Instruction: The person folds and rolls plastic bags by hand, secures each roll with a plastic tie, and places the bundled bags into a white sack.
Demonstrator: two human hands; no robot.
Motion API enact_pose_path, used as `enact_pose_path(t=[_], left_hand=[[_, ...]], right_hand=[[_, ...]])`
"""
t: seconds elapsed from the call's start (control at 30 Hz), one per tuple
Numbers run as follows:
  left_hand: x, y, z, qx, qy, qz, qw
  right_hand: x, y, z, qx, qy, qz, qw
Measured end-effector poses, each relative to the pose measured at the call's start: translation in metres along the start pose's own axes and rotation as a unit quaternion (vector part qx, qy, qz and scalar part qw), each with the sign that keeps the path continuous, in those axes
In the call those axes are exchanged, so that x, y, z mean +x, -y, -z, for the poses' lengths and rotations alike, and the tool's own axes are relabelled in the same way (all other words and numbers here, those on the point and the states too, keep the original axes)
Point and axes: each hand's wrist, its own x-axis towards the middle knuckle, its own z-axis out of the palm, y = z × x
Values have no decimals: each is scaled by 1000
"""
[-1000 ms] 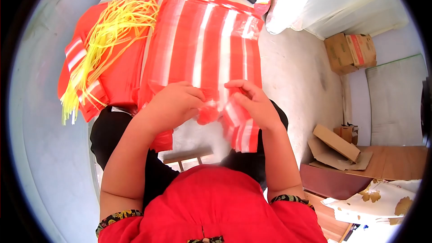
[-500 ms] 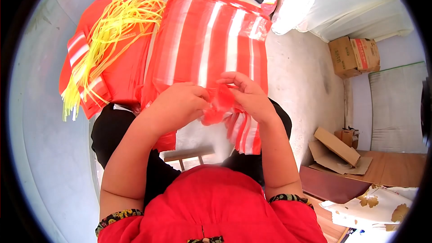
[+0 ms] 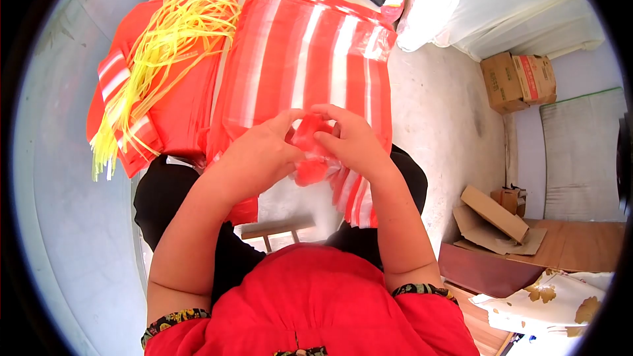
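Pale floor (image 3: 438, 125) and blue-grey wall (image 3: 72, 178) around striped plastic bags (image 3: 323, 59) stacked in front of the knees; both hands meet over crumpled red film (image 3: 311, 137).
Left hand (image 3: 260, 153) curls inward, thumb and fingers closed narrowly on the film's left side; right hand (image 3: 353, 142) pinches the opposite side, index finger arched above, thumb below. Film sits between them, at the stack's near edge, a striped loose end (image 3: 353, 198) hanging below the right hand. Two-sided grip probably keeps thin, slippery plastic gathered. Stack lies flat, stripes running away from the body, likely for easy reach. Yellow strips (image 3: 181, 36) drape loosely over red plastic sheets (image 3: 188, 102) on the left, presumably kept aside yet near. Exact fingertip contact partly hidden.
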Motion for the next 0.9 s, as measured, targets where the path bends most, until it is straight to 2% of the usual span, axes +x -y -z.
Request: enact_pose_path(t=[0.2,0.3,0.47,0.6,0.7,0.8,0.9], left_hand=[[3,-6,4,48,-43,-49,997],[4,-3,0,45,-58,-55,996],[10,5,-10,-36,-89,-23,995],[16,15,-20,-39,-110,-7,993],[21,19,-22,-24,-107,11,994],[24,20,-22,-23,-108,37,993],[26,22,-25,-28,-110,51,992]], right_hand=[[-4,17,-3,-78,-19,11,997],[-7,25,-3,-83,12,-19,996],[-11,27,-8,-62,-2,-30,998],[-9,5,-11,26,-22,15,999],[-17,6,-11,57,-65,12,996],[-45,10,-7,-128,-91,120,980],[-63,0,-14,-190,-31,328,925]])
